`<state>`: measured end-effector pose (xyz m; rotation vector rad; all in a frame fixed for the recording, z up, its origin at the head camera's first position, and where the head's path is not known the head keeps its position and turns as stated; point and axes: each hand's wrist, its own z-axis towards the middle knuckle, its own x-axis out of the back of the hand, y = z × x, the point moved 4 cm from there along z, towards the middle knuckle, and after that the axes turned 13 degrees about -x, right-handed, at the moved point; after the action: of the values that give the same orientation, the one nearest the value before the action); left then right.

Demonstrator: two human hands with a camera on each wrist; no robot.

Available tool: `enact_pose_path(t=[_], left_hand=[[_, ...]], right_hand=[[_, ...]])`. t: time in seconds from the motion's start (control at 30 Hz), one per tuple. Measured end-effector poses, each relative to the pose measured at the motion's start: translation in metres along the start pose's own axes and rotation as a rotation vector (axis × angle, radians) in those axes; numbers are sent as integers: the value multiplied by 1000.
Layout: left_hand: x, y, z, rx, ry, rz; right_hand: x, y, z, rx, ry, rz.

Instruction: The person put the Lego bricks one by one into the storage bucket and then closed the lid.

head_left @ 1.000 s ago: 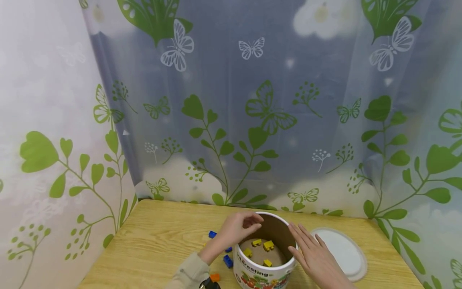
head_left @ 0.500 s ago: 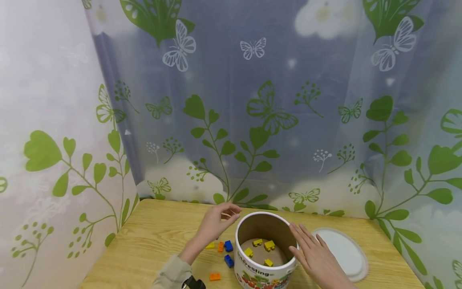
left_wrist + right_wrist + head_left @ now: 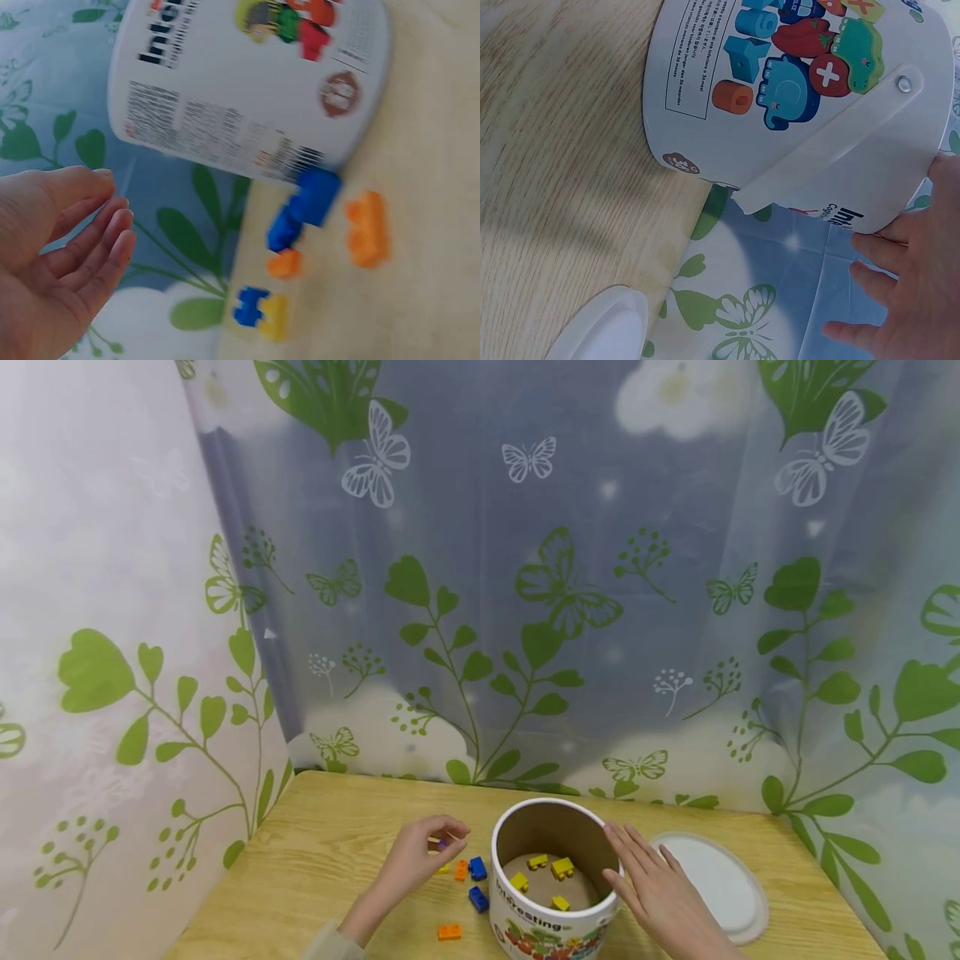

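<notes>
A white printed bucket (image 3: pixel 551 935) stands on the table with several yellow toy bricks (image 3: pixel 562 867) on its floor. To the left of it my left hand (image 3: pixel 408 864) hovers over the loose bricks, fingers softly bent. Nothing shows between its thumb and fingers in the left wrist view. Blue bricks (image 3: pixel 478 899) lie beside the bucket, with orange bricks (image 3: pixel 450 932) near them. A yellow brick (image 3: pixel 274 316) sits against a blue one, partly hidden by my hand in the head view. My right hand (image 3: pixel 660 893) rests straight fingers on the bucket's right rim.
A white round lid (image 3: pixel 720 885) lies on the wooden table (image 3: pixel 337 827) to the right of the bucket, partly behind my right hand. A white handle strap (image 3: pixel 832 139) hangs on the bucket's side. A patterned curtain (image 3: pixel 480 610) rises behind the table.
My left hand has moved from above the bucket's left rim leftward and down to over the loose bricks, uncovering some of them. The right hand has stayed on the rim.
</notes>
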<state>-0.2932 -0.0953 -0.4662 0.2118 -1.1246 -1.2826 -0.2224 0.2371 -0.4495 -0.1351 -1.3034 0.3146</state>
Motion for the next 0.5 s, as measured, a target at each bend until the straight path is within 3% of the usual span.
enact_pose_path(t=[0.27, 0.5], left_hand=[[-19, -27, -39, 79, -99, -90], [-35, -37, -64, 145, -211, -135]], right_hand=[[-2, 2, 0, 0, -4, -2], [-1, 1, 0, -4, -5, -1]])
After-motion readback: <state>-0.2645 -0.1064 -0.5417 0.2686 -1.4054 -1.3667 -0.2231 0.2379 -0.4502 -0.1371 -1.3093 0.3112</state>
